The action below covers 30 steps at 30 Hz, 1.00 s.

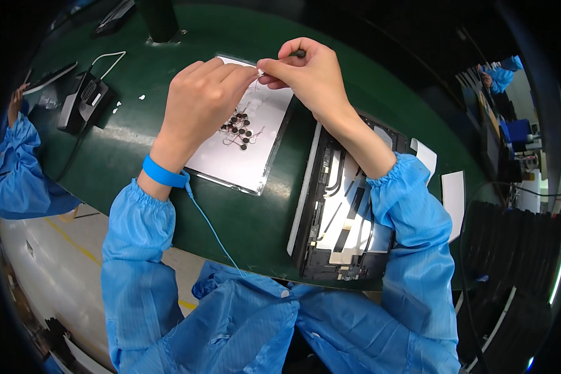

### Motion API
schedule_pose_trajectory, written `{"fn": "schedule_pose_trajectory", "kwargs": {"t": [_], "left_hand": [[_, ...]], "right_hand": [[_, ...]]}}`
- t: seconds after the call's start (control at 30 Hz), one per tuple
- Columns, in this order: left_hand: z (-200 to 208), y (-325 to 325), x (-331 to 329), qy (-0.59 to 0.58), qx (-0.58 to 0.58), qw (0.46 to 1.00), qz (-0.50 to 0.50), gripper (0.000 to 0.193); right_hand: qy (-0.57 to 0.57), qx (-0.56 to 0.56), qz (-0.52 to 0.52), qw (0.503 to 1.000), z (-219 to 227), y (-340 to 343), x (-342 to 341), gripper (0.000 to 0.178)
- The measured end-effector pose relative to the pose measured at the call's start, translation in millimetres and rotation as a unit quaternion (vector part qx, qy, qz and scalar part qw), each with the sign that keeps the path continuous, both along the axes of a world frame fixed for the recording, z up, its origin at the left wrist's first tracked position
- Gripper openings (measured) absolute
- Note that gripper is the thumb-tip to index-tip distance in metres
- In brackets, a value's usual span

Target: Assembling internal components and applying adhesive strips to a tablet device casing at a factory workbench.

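My left hand (202, 93) and my right hand (315, 75) meet above the far end of a white sheet in a clear sleeve (224, 165). The fingertips of both are pinched together at a tiny whitish piece, too small to name. A small round black part (300, 53) shows between the curled fingers of my right hand. Under the hands, several small round black parts with thin reddish wires (243, 131) lie in a loose cluster on the sheet. A blue wrist strap (163, 172) with a coiled cord circles my left wrist.
Beneath my right forearm lies an opened flat device (349, 218) with exposed inner parts. White strips (453, 202) rest to its right. At left on the green table (137, 137) stands a black box-shaped device (84, 103) with a cable. Another person's blue sleeve (22, 165) is at the far left.
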<state>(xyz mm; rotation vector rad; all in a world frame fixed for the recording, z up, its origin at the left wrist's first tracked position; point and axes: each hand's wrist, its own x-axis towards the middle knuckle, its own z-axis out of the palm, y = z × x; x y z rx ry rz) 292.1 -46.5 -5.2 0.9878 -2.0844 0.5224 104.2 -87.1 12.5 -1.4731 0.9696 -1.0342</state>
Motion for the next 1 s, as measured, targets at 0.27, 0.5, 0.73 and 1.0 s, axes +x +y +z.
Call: {"fn": "schedule_pose_trajectory", "kwargs": {"t": [0.27,0.5,0.73,1.0], "left_hand": [[-4,0,-2,-0.055,0.014,0.998,0.012,0.01],[-2,5,-11,-0.05,0.018,0.999,0.014,0.009],[3,4,-15,-0.047,0.012,0.998,0.032,0.004],[-5,-4,-4,0.213,0.228,0.95,0.015,0.011]], "right_hand": [[-0.003,0.022,-0.013,1.0,-7,-2,-2,0.028],[0.024,0.024,-0.002,0.999,-7,-3,-6,0.029],[0.045,0.029,0.017,0.998,-3,-2,-5,0.031],[0.133,-0.178,-0.023,0.975,-21,-1,4,0.044]]}}
